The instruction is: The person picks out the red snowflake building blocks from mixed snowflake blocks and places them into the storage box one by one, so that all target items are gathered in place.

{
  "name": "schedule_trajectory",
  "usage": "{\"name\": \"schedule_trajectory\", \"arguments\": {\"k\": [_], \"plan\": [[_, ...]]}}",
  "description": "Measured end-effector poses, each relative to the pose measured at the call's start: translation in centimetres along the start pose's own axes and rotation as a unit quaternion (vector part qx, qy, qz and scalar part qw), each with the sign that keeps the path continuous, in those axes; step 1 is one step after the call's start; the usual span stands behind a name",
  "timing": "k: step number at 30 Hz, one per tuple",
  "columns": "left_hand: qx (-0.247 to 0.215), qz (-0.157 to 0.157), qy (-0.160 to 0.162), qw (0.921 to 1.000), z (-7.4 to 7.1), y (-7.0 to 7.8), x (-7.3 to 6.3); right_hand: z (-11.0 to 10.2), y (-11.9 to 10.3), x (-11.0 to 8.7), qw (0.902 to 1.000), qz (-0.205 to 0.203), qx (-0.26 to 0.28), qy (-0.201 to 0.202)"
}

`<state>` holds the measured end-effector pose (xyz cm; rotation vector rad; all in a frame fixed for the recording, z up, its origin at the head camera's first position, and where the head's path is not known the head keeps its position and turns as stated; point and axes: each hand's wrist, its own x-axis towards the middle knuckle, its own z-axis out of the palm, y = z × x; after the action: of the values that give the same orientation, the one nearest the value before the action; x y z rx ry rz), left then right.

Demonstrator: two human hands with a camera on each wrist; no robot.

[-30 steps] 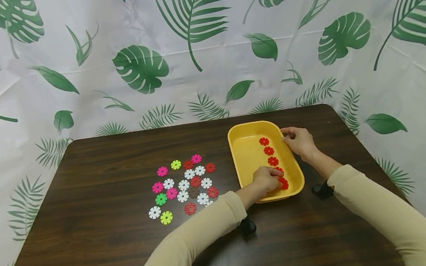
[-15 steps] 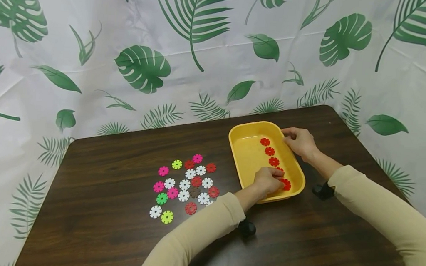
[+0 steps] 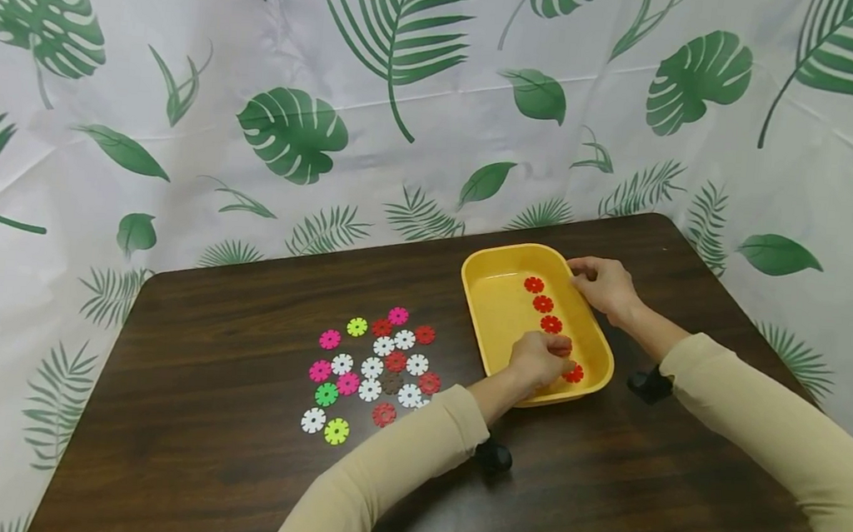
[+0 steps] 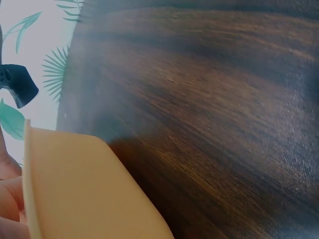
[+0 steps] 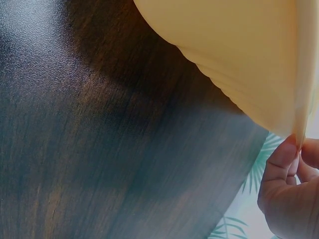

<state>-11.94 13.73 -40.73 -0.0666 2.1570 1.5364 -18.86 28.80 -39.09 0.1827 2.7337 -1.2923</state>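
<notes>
A yellow tray [image 3: 494,305] sits on the table with a line of red notched discs [image 3: 551,324] along its right side. My left hand [image 3: 537,362] reaches inside it over the near end of that line. Its thumb and fingers stand apart, just beside the nearest red disc [image 3: 573,373], and partly hide another. In the left wrist view the tray's outer wall [image 4: 94,189] blocks most of that hand. My right hand [image 3: 607,290] grips the tray's far right rim; in the right wrist view its thumb and fingers pinch the rim [image 5: 302,99].
Left of the tray, several notched discs [image 3: 372,367] in white, pink, red, yellow, green and brown lie scattered on the dark wooden table [image 3: 240,335]. A leaf-printed cloth [image 3: 404,172] hangs behind the table. Black wrist cameras [image 3: 493,455] hang under both wrists.
My left thumb and fingers have come off the nearest red disc, which now lies uncovered in the tray. The right hand stays on the rim. The head view has shifted slightly.
</notes>
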Motion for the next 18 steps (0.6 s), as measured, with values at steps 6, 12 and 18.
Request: {"name": "schedule_trajectory", "arguments": {"k": [6,12,18], "plan": [[-0.028,0.023,-0.019,0.9992,-0.5,0.3,-0.6,0.0,0.1,-0.1,1.0000,-0.006,-0.003,0.003],[-0.101,0.034,-0.056,0.9927,-2.0,0.6,-1.6,0.1,0.3,0.0,0.9999,-0.008,-0.005,0.010],[-0.160,0.066,-0.101,0.9797,-5.6,0.6,-2.2,0.0,0.1,0.0,0.9998,-0.014,-0.004,0.009]]}}
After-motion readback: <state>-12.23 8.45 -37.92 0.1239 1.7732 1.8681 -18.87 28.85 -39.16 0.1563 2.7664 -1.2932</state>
